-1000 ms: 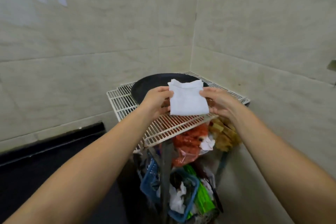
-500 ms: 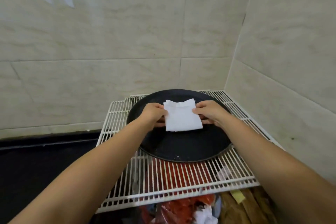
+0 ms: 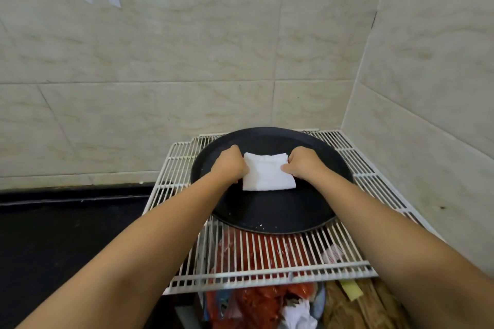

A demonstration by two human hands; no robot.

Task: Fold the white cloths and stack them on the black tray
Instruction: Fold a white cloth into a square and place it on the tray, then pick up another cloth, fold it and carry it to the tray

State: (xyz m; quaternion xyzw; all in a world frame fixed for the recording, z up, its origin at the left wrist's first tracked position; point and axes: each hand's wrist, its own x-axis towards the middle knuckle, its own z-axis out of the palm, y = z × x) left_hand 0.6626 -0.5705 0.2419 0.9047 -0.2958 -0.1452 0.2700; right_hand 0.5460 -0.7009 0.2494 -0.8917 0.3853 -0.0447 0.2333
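Head view: folded white cloth [image 3: 268, 174], a thick, roughly square pad, lies flat on the black tray [image 3: 270, 219], toward its far half. Tray sits on the white wire rack [image 3: 267, 272]. Left hand [image 3: 230, 164] and right hand [image 3: 302, 163] flank the cloth, fingers curled, apparently pinching its side edges; fingertips hidden.

Pale marbled tile walls [image 3: 187, 61] meeting in a corner, white wire rack [image 3: 267, 256] against them, dark floor [image 3: 53, 235] alongside
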